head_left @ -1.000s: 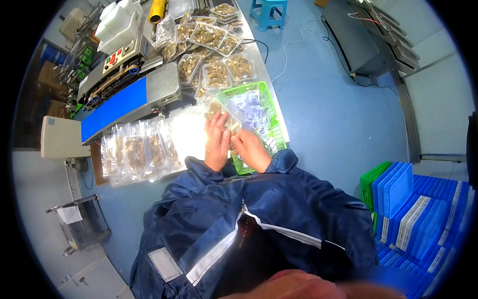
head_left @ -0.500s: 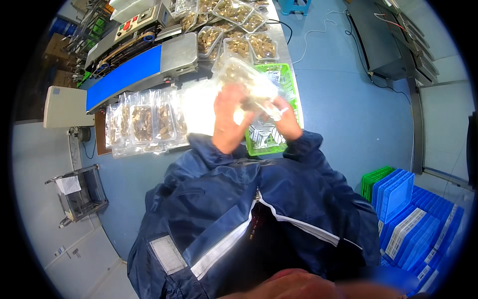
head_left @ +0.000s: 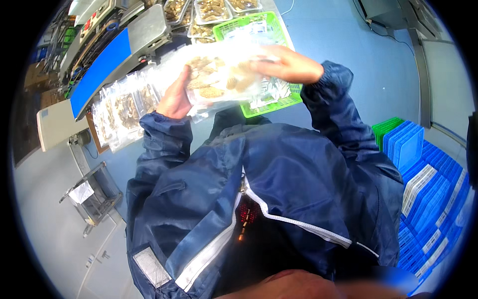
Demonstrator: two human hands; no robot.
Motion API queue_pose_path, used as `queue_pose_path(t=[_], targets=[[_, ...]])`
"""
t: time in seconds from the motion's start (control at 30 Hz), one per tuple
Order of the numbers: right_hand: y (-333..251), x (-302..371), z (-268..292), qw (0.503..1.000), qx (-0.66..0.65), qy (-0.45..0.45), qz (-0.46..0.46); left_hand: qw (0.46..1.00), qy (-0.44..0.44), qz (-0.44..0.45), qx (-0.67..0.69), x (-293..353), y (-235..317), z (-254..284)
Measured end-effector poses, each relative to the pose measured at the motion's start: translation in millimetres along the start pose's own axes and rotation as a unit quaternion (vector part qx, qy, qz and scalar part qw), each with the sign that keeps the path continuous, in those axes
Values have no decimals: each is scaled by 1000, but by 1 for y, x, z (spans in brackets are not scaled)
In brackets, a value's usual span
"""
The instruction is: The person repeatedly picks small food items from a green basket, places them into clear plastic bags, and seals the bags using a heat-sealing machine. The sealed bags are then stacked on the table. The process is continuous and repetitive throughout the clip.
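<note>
Between my hands is a clear plastic tray of brown, honeycombed mushrooms, apparently inside a transparent bag. My left hand grips its left side, thumb on top and fingers mostly hidden beneath. At the other end, my right hand closes on the plastic; glare washes out the fingertips and the upper part of the bag. Under and beyond the right side lies a green plastic basket with small white packets in it. To the left, bagged mushroom trays stand in a row along the table edge.
A machine with a blue belt runs along the left. Unbagged mushroom trays are stacked at the far end of the table. Blue crates pile up at the right, and a metal frame stands at lower left.
My hands have moved apart, the left toward the left and the right toward the right. The tray now lies flatter between them, its mushrooms plainly visible. The whole view has shifted and tilted.
</note>
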State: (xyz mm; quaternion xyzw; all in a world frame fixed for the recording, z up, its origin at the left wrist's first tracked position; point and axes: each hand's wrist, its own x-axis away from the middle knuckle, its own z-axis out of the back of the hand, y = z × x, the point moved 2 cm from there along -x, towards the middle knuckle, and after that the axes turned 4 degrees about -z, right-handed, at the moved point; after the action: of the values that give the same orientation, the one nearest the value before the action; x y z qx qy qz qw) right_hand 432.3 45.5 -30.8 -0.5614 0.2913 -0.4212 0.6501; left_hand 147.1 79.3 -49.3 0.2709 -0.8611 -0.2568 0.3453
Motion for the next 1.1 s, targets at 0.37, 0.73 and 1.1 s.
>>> queue_pose_path(t=[0.37,0.73,1.1], targets=[[146,-4,-49,904,289,206,-238,953,209,-192,105,39,16,88],[206,15,-66,958,125,139,-219,942,245,-192,125,53,-1,124],[161,-45,-98,822,463,198,-265,932,262,-206,143,61,-9,141]])
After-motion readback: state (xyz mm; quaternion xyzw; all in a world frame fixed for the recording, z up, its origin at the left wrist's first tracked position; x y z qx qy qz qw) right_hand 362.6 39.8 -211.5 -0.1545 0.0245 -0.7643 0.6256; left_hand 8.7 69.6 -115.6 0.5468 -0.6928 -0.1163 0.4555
